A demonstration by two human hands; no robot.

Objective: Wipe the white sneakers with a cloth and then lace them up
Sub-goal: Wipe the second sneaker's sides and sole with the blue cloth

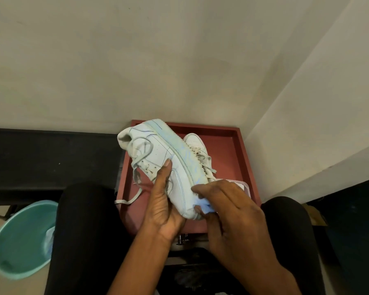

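Corner of a room, plain cream walls (136,60) meeting at right. A dark ledge (41,156) runs along the left wall base. A red tray (239,145) is set into the corner, between the seated person's knees in black trousers (83,231). A teal basin (19,237) is on the floor, near left.

One white sneaker (158,150) is held up over the tray, turned on its side: heel far and left, toe near, sole facing right. Its lace (134,196) is undone; the loose end trails down onto the tray's left part.

The left hand (164,205) grips the sneaker from the near side. Its thumb (165,173) lies flat up the side panel, tip just below the eyelets, and the palm cups the toe end. The rest of its fingers are hidden behind the shoe.

The right hand (232,205) holds a pale blue cloth (202,204), fingers (197,189) curled round it. The cloth is pressed against the sole edge at the toe end, bunched between shoe and palm; the forefinger touches the sole rim.

The second sneaker (195,141) rests in the tray, far right, just behind the held one and partly hidden by it, laces loose.

A pale object (244,186) shows under the right hand; I cannot tell what it is.
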